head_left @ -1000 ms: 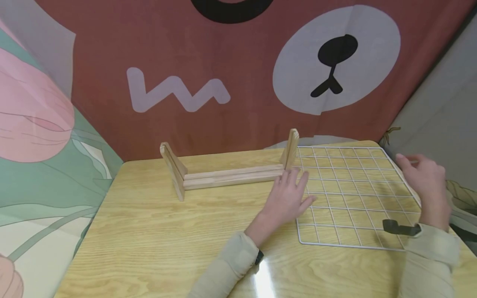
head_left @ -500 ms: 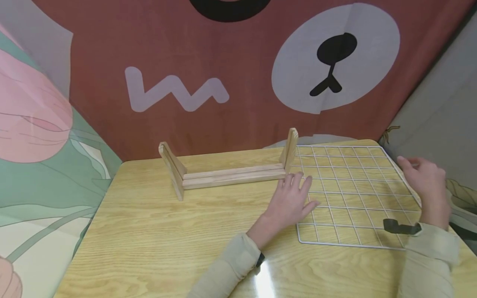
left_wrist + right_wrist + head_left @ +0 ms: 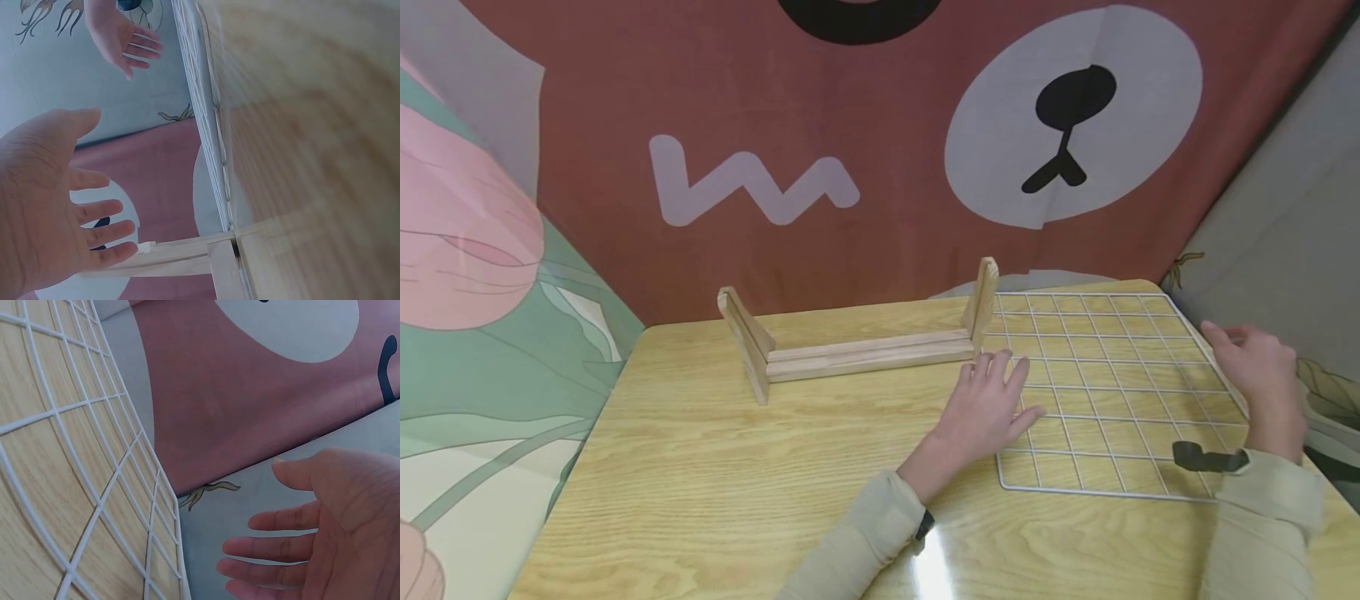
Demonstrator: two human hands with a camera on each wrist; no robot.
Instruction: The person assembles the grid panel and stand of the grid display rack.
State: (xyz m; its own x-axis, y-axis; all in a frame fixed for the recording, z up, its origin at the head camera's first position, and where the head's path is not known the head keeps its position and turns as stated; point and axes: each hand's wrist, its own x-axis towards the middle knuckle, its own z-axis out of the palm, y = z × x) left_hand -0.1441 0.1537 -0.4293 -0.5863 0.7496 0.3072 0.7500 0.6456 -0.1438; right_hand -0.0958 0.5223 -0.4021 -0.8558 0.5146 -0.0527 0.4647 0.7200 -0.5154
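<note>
A white wire grid panel (image 3: 1108, 392) lies flat on the right part of the table. Over its left edge hovers my left hand (image 3: 981, 408), fingers spread and holding nothing; the left wrist view shows the palm of that hand (image 3: 47, 200) bare. Beside the grid's right edge is my right hand (image 3: 1255, 358). In the right wrist view this hand (image 3: 337, 525) has its fingers extended, apart from the grid (image 3: 94, 456). Left of the grid stands a wooden rack (image 3: 868, 354) with two upright end pieces, its right end close to my left fingertips.
The wood-grain table (image 3: 737, 492) runs under everything. Behind it hangs a red-brown cloth (image 3: 880, 250) printed with a cartoon face. A pale cloth (image 3: 1285, 233) hangs at the right, and a floral one (image 3: 475, 350) at the left.
My left hand has drawn slightly toward me and away from the rack's right end. The right hand, grid and rack look almost unchanged.
</note>
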